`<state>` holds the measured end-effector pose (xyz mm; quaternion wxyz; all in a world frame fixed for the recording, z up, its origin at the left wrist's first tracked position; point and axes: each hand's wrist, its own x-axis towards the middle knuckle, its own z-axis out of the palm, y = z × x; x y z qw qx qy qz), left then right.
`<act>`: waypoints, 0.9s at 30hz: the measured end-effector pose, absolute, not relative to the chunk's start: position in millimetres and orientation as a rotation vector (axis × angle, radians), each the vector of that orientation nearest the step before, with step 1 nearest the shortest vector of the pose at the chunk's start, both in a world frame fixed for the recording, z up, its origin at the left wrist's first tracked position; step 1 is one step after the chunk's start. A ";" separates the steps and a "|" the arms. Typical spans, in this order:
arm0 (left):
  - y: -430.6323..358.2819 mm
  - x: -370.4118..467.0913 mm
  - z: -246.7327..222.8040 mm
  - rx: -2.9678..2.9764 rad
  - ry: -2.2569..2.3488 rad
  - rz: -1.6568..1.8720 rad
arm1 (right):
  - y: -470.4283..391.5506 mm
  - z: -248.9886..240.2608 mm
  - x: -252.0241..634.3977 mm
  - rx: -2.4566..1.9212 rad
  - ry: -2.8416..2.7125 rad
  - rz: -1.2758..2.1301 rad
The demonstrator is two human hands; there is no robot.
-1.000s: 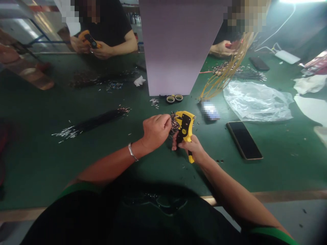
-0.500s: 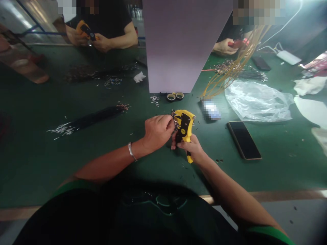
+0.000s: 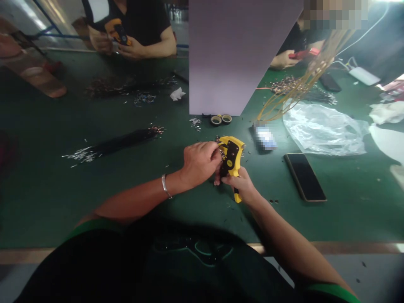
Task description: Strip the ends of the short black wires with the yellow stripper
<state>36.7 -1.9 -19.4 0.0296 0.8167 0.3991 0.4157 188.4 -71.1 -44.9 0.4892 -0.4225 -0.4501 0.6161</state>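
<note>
My right hand (image 3: 244, 185) is wrapped round the handles of a yellow and black wire stripper (image 3: 234, 153), its head pointing away from me. Beside its jaws, my left hand (image 3: 201, 163) is closed in a pinch. Small metal ends show at those fingertips, but what they hold is mostly hidden. To the left lies a bundle of black wires (image 3: 121, 142), silver tips at its near end and copper-coloured tips at its far end. A few small metal terminals (image 3: 195, 123) are scattered beyond my left hand.
A pale upright panel (image 3: 217, 63) stands ahead, two tape rolls (image 3: 216, 120) at its foot. On the right are a phone (image 3: 305, 176), a clear plastic bag (image 3: 325, 130) and yellow wires (image 3: 284, 97). Across the table, co-workers hold an orange-black tool (image 3: 116, 31) and a red tool (image 3: 303, 54).
The whole view has shifted, so things appear slightly further right. My hands and the wire stripper keep nearly the same pose. The co-worker at the left has moved the orange-black tool slightly.
</note>
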 end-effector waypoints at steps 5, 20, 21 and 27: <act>-3.5 37.0 -16.2 2.474 1.206 1.251 | -70.3 -43.8 187.7 -1.043 -1.075 1.485; -1.7 35.6 -9.3 2.241 1.270 1.220 | -69.6 -51.4 189.1 -1.009 -1.034 1.527; -1.2 35.7 -9.6 2.235 1.273 1.222 | -69.8 -51.5 189.4 -1.014 -1.022 1.531; 0.0 36.0 -10.2 2.230 1.281 1.209 | -70.9 -51.6 189.4 -1.014 -1.023 1.531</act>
